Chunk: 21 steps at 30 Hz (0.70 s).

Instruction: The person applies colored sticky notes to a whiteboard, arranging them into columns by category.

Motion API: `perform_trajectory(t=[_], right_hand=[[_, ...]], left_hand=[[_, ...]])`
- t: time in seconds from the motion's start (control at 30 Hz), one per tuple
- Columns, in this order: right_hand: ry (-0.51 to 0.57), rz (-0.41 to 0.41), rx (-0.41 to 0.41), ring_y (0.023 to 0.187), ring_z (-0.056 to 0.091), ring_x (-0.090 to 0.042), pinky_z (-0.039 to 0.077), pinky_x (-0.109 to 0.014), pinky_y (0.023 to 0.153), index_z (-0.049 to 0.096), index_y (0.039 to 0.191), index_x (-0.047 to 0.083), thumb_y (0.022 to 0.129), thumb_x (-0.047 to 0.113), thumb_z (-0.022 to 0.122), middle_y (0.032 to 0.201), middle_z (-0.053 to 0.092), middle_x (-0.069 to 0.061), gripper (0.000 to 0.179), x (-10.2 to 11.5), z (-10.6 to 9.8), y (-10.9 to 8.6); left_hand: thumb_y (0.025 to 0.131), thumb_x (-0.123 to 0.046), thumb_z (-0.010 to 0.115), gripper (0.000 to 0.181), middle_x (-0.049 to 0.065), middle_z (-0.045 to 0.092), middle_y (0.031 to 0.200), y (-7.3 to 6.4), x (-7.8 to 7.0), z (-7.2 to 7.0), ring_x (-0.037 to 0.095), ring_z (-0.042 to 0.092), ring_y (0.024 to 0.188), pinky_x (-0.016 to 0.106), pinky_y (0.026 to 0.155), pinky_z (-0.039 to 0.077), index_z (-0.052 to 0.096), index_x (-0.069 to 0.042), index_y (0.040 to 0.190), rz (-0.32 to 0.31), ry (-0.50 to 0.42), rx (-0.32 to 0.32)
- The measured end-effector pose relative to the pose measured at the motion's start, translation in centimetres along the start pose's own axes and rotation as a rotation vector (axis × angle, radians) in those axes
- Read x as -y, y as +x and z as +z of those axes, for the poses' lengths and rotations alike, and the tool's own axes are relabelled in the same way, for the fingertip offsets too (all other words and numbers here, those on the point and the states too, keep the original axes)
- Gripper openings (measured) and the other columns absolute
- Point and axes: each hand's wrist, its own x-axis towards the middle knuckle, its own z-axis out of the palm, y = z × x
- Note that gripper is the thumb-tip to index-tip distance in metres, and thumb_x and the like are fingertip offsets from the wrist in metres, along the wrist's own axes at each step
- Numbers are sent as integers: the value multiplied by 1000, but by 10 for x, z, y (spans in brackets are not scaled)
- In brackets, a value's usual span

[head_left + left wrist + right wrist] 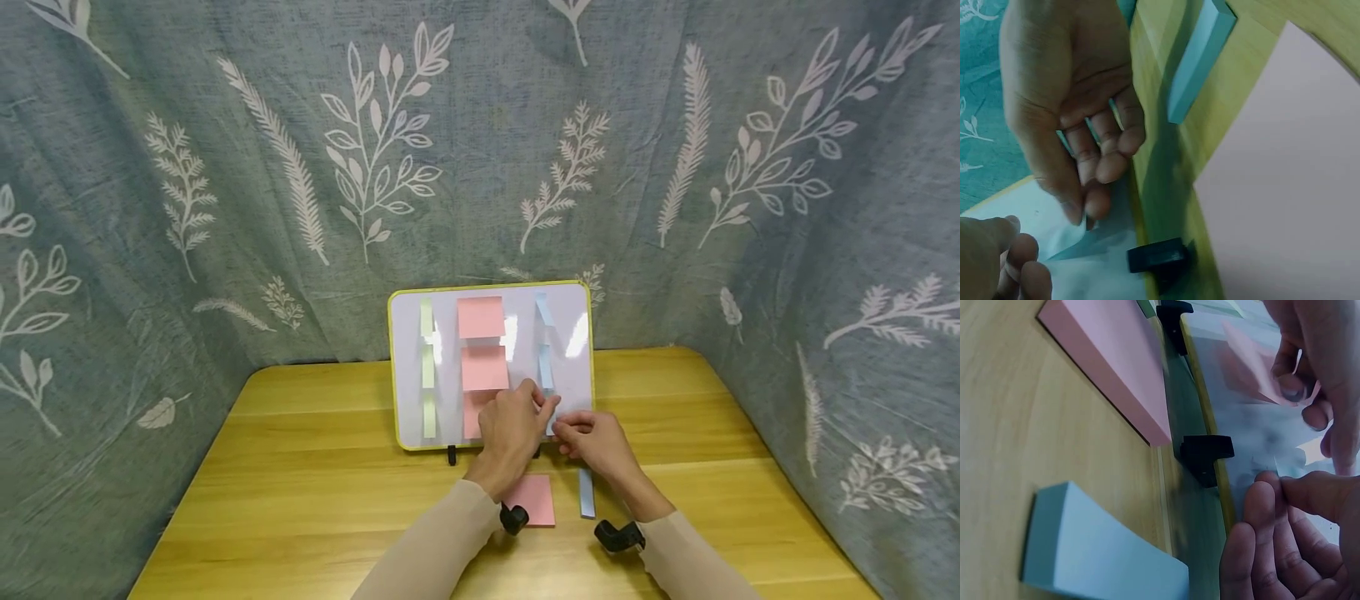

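A small whiteboard [407,367] with a yellow rim stands tilted on the table, bearing columns of green, pink and blue sticky notes. Low on its right side, my right hand [596,446] pinches the lower end of a narrow blue sticky note [1066,240] between thumb and forefinger. This note curves away from the board and is partly hidden by fingers in the head view. Just left of it is my left hand [513,425], its thumb extended and its fingers loosely bent, in front of the lowest pink sticky note [471,417]. Nothing shows in its grasp.
On the table before the board lie a pink sticky-note pad [536,502] and a narrow blue pad [587,493]. Black feet [452,455] hold up the board's lower edge. A patterned curtain [465,167] hangs behind and at both sides.
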Motion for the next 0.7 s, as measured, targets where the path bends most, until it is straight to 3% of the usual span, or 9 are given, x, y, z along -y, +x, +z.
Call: perform_trajectory(t=[0.13,0.27,0.7], right_hand=[[9,3,12,75,78,-15,68,-30,69,83,122,-7,111,18,82,103,88,-20,27,-1,-3,-2],[17,4,29,76,78,-16,67,-30,69,83,122,-7,112,20,82,102,88,-18,29,0,-5,-1],[-79,0,43,87,82,-22,69,-30,76,83,125,-4,115,21,77,107,87,-19,28,-2,-24,-11]], left_hand=[[112,-56,77,37,-8,58,56,0,-1,-8,7,48,48,23,48,32,75,-26,90,33,0,11],[114,-50,75,35,-8,60,55,2,3,-21,6,46,46,24,47,32,78,-25,89,56,13,-7],[114,-37,77,32,-10,78,71,3,27,-59,5,64,54,22,51,42,78,-22,85,92,-84,-54]])
